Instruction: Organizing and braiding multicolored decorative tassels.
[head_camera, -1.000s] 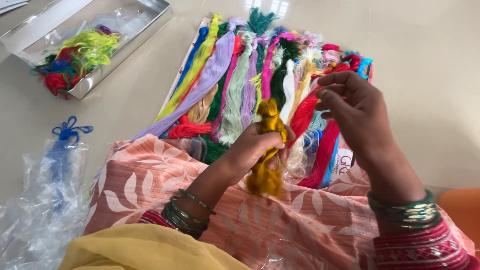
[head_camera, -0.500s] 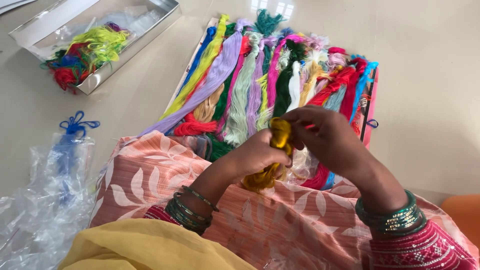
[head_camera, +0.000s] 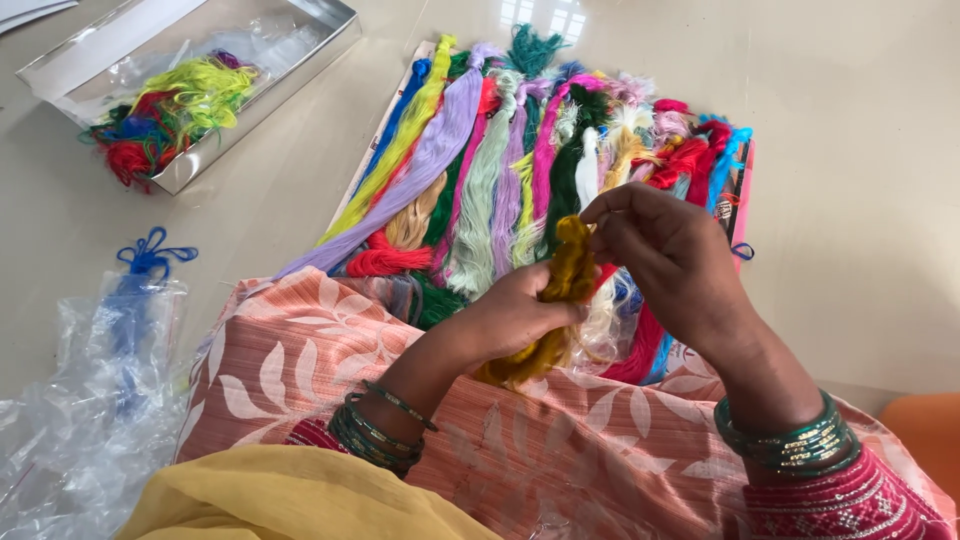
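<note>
Underneath everything, a pale glossy surface (head_camera: 860, 200) fills the view. Nearest the camera lies a peach cloth with white leaf print (head_camera: 300, 370), draped across the lap, with a yellow fabric fold (head_camera: 290, 500) at the bottom edge. Beyond it, a flat spread of many-coloured thread skeins (head_camera: 500, 180) lies side by side: lilac, yellow-green, pale green, pink, dark green, red and blue. At the left edge sits crumpled clear plastic wrapping (head_camera: 80, 420) with a blue thread bundle (head_camera: 150, 255) on it. At the top left, a shallow silvery open box (head_camera: 300, 60) holds a tangle of red, blue and neon-yellow thread (head_camera: 170, 110).

Both hands meet over the near end of the spread. The left hand (head_camera: 515, 315) has its grip closed round the middle of a mustard-yellow thread skein (head_camera: 560, 290); the skein's lower part hangs below the fist onto the cloth, and its upper end rises above the fingers. The right hand (head_camera: 670, 255) pinches that upper end between thumb and fingertips, its grip nearly closed. Green bangles (head_camera: 790, 445) ring the right wrist, darker ones (head_camera: 375, 430) the left.
</note>
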